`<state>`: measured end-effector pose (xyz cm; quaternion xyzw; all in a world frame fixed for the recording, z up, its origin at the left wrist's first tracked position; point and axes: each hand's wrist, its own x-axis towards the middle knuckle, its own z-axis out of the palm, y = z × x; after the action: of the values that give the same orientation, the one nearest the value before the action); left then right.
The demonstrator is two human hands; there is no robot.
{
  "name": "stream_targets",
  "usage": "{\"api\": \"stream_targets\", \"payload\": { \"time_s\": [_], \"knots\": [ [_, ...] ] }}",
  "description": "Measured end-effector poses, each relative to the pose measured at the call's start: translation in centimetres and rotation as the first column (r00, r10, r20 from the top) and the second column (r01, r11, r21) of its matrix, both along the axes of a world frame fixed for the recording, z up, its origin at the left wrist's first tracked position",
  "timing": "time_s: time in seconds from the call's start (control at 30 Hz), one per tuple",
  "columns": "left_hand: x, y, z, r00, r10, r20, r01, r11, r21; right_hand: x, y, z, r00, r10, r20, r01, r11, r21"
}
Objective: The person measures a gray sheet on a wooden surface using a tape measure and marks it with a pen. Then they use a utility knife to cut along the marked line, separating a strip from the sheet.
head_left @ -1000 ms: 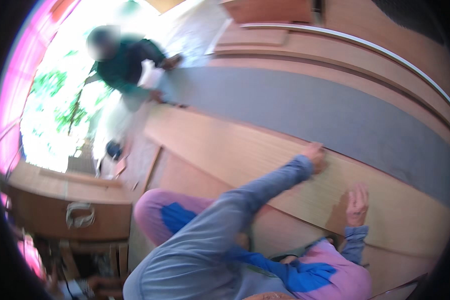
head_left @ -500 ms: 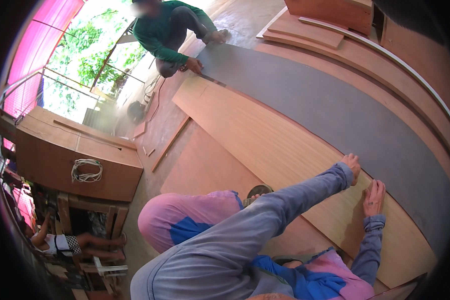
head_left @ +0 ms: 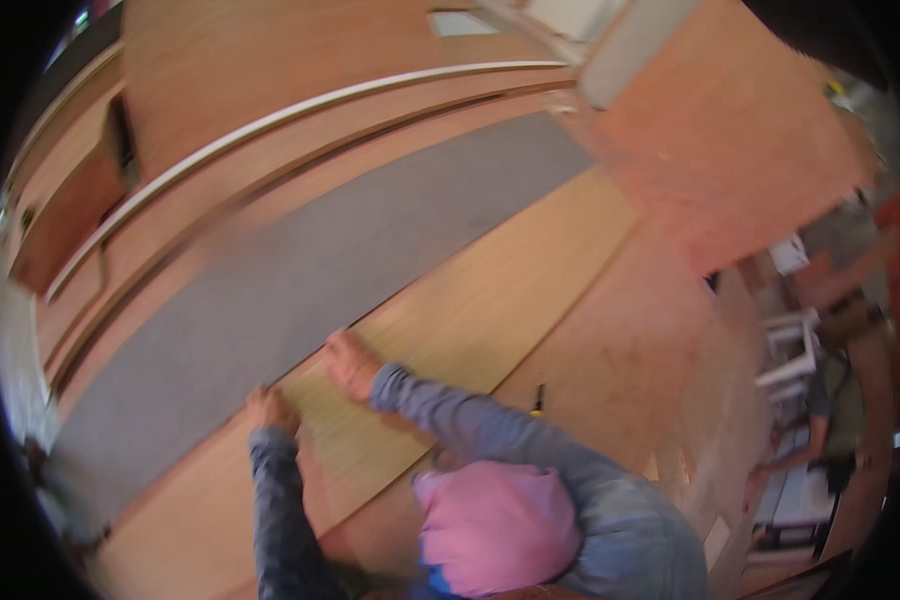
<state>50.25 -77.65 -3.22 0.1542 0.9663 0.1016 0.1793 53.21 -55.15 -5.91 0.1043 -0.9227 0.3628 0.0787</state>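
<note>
A long sheet with light wood grain (head_left: 500, 290) lies along the edge of a grey sheet (head_left: 370, 240). My left hand (head_left: 273, 408) is at the seam between them, fingers bent down onto the wood-grain edge. A little farther right, my right hand (head_left: 350, 366) has its fingers curled at the same edge. Motion blurs both hands, and their fingertips are partly hidden. My knee in pink cloth (head_left: 500, 525) is between my arms, over the near side of the sheet.
Brown panels (head_left: 270, 60) and a white-edged board (head_left: 270, 118) lie beyond the grey sheet. A small tool with a yellow handle (head_left: 537, 408) is right of my right forearm. A white stool (head_left: 795, 350) stands right. At the left rim, a co-worker's blurred hand (head_left: 90, 540) is near the grey sheet.
My view has swung right, bringing the sheets' other end into sight and moving the co-worker to the left rim. My right hand has gone from flat to curled; both hands stay at the seam.
</note>
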Motion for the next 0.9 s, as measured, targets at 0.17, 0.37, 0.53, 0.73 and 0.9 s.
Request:
{"api": "stream_targets", "payload": {
  "time_s": [0.17,0.37,0.53,0.73,0.9],
  "knots": [
    [1.2,-2.0,0.0,0.986,0.009,-0.169,-0.001,0.999,0.048,-0.2,-0.4,2.6,0.996,0.066,0.056,-0.077,0.969,0.236],
    [1.0,-4.5,-0.5,0.982,0.003,-0.189,0.061,0.942,0.329,0.6,0.4,2.8,0.985,0.032,-0.171,0.011,0.97,0.245],
    [1.3,-5.9,-1.4,0.972,0.041,-0.23,0.025,0.96,0.279,2.4,2.3,2.6,0.998,0.018,-0.066,0.001,0.964,0.267],
    [-1.3,-8.2,-2.4,0.945,0.05,-0.323,-0.016,0.994,0.109,4.5,3.9,3.2,0.999,0.004,0.054,-0.018,0.964,0.265],
    [-3.5,-9.5,-2.4,0.987,0.059,-0.149,-0.058,0.998,0.011,7.4,3.8,3.7,0.992,-0.087,0.089,0.06,0.96,0.272]
  ]
}}
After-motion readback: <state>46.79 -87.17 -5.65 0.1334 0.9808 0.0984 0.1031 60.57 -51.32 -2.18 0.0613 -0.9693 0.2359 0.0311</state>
